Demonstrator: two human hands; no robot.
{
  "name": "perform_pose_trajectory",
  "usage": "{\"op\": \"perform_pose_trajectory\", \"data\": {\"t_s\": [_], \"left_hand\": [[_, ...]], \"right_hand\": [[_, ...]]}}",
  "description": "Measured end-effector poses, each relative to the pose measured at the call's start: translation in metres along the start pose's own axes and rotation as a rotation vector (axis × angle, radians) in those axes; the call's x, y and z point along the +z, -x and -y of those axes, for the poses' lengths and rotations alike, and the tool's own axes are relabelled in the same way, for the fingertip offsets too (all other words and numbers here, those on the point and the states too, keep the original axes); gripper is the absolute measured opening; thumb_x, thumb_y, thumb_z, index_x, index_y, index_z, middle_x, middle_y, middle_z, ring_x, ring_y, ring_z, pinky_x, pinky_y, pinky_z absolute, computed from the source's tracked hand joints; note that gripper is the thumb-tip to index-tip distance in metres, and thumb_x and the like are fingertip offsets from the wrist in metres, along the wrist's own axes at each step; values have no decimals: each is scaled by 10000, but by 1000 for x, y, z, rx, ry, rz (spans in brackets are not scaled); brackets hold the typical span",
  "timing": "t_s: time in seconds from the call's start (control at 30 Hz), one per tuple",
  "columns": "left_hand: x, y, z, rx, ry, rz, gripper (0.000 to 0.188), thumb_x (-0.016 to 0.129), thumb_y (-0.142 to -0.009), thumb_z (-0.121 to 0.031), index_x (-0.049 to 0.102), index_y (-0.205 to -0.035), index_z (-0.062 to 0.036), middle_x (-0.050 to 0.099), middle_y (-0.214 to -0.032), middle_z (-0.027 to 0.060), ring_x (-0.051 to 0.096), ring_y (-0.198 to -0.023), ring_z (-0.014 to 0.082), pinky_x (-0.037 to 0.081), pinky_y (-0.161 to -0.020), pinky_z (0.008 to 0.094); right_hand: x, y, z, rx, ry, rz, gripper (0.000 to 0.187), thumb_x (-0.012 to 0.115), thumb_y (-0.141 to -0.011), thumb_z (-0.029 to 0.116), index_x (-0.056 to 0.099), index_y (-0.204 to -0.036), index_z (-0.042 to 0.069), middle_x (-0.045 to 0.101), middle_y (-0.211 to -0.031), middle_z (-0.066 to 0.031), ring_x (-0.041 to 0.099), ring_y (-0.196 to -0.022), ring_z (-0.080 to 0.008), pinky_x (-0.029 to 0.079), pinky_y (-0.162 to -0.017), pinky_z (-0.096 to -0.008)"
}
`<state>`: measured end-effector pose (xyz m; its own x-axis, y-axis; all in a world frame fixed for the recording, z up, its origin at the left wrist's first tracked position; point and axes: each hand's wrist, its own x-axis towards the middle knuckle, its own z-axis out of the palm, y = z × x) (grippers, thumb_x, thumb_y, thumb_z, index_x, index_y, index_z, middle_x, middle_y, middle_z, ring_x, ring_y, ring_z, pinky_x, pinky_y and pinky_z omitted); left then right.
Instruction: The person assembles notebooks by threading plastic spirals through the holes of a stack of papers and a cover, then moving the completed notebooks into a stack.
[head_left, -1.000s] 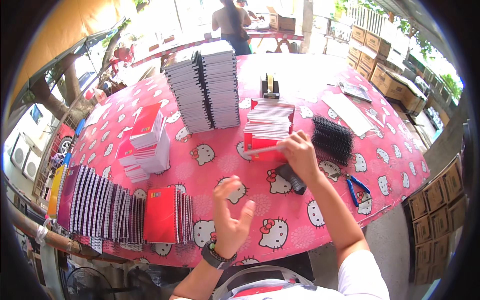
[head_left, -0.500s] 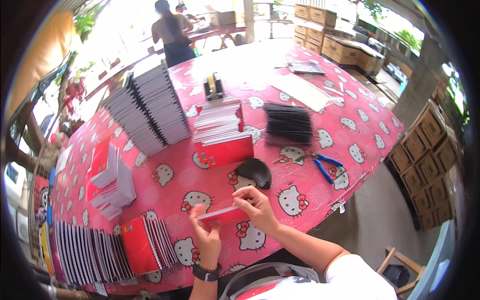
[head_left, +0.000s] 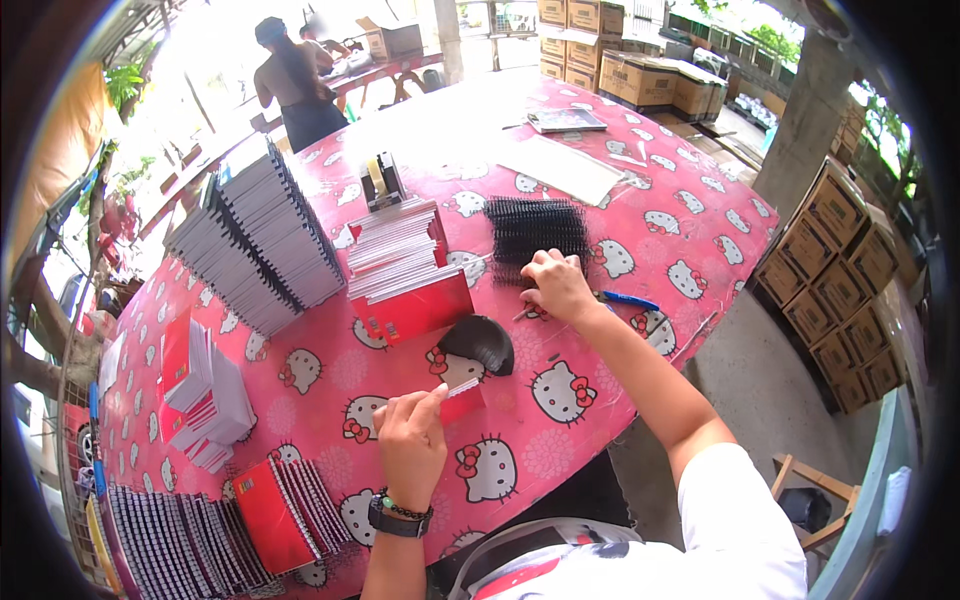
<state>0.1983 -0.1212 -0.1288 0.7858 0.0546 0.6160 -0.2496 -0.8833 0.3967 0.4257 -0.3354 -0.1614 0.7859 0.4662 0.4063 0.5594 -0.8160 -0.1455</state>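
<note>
Closed fingers of my left hand [head_left: 412, 435] hold a small red notebook [head_left: 462, 403] over the near middle of the table, its white page edge turned up. Farther right, my right hand [head_left: 558, 285] reaches to the near edge of a pile of black spiral binding coils [head_left: 538, 232]. Its fingers are bent down on the coils; whether they pinch one is hidden. Between the hands lies a dark, dome-shaped tool [head_left: 478, 346]. Just behind it stands a stack of red-covered notebooks [head_left: 412, 312]. Blue-handled pliers [head_left: 630, 299] lie partly behind my right forearm.
Tall stacks of spiral-bound notebooks [head_left: 255, 235] rise at the left. Red-covered pads [head_left: 205, 385] and rows of bound notebooks [head_left: 190, 535] line the near left. A tape dispenser [head_left: 382, 182] and pale sheet [head_left: 560, 170] lie farther back. Cartons [head_left: 835, 290] flank the right; a person [head_left: 295, 85] stands beyond.
My right hand has left the red notebook and moved forward and right to the black coils. My left hand keeps the notebook. The view has shifted slightly.
</note>
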Motion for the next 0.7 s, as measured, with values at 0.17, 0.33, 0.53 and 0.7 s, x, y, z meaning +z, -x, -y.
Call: {"op": "perform_pose_trajectory", "data": {"t_s": [0.17, 0.33, 0.53, 0.7], "left_hand": [[4, 6, -2, 40, 2, -60, 203, 679, -784, -95, 702, -982, -133, 619, -840, -9, 568, -797, 176, 397, -752, 335], [3, 8, 2, 70, -21, -55, 197, 686, -784, -106, 702, -974, -156, 590, -813, -21, 545, -782, 167, 384, -752, 327], [4, 9, -1, 56, -15, -59, 200, 678, -780, -103, 694, -971, -163, 576, -839, -17, 533, -799, 182, 373, -752, 337], [4, 8, -3, 53, -16, -66, 214, 683, -771, -103, 693, -978, -159, 569, -844, -9, 529, -804, 187, 369, -753, 345]], "right_hand": [[6, -3, -4, -12, 65, 93, 181, 682, -788, 308, 690, -848, 137, 617, -941, -33, 551, -998, -226, 395, -835, -438], [-4, -2, -7, -74, -88, -131, 141, 667, -795, 263, 704, -812, 128, 674, -811, -23, 589, -894, -235, 421, -827, -395], [-20, -10, -12, -43, -309, -115, 147, 672, -787, 203, 703, -737, 68, 676, -735, -95, 615, -807, -291, 474, -800, -394], [-51, -13, -3, 19, -579, -158, 132, 634, -828, 92, 651, -935, 17, 654, -866, -164, 617, -847, -309, 477, -803, -369]]}}
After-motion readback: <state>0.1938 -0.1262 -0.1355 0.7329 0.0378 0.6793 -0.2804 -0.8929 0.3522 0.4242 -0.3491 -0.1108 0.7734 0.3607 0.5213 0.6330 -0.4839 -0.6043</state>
